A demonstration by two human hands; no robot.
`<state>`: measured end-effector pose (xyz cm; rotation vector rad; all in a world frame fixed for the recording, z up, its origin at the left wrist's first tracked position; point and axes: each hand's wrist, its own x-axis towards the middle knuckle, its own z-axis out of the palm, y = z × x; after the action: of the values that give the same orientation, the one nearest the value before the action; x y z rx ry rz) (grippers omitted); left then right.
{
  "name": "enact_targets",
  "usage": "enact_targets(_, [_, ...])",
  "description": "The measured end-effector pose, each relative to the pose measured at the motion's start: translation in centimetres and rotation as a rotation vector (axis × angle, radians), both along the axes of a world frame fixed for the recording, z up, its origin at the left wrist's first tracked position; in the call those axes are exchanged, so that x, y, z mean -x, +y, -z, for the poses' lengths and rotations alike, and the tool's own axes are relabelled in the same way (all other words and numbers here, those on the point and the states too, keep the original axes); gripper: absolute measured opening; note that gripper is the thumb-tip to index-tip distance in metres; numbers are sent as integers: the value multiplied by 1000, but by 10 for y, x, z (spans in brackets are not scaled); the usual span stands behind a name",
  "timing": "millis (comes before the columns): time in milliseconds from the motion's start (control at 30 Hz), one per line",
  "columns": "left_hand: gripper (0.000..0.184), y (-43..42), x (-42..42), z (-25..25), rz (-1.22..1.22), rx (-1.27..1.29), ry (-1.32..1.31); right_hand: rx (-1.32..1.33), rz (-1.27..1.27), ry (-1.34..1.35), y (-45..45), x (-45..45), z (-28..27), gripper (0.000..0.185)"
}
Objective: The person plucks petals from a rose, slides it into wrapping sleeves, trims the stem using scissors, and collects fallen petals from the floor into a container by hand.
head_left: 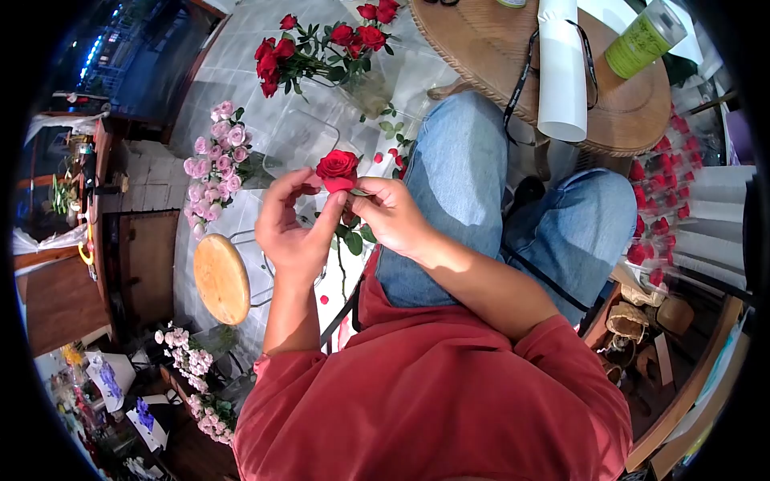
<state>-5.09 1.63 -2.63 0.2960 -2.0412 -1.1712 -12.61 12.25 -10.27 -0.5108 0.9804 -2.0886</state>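
A single red rose (pixel 337 170) is held upright in front of me, its bloom between my two hands. My left hand (pixel 297 228) has its thumb and curled fingers against the petals on the left side. Just under the bloom, my right hand (pixel 389 215) pinches the rose near the top of its stem; the exact grip is partly hidden. Green leaves (pixel 353 239) and the thin stem (pixel 342 272) hang below the hands. A loose red petal (pixel 324 299) lies beneath, near the stem.
Red roses (pixel 321 52) stand in a clear container ahead, pink roses (pixel 216 164) to the left. Near them is a round wooden stool (pixel 222 279). A wicker-edged table (pixel 481 48) at upper right bears a white roll (pixel 561 80) and a green-labelled container (pixel 644 40). Wrapped red roses (pixel 662 192) line the right.
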Motion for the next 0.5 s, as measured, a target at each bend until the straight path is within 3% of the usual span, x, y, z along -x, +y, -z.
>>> enact_targets(333, [35,-5,1,-9,44,390,-28,11,-21,-33,0,1,-4,17])
enact_targets(500, [34,-5,3,-2,46,341,-15,9,-33,-7,2,3,-7,16])
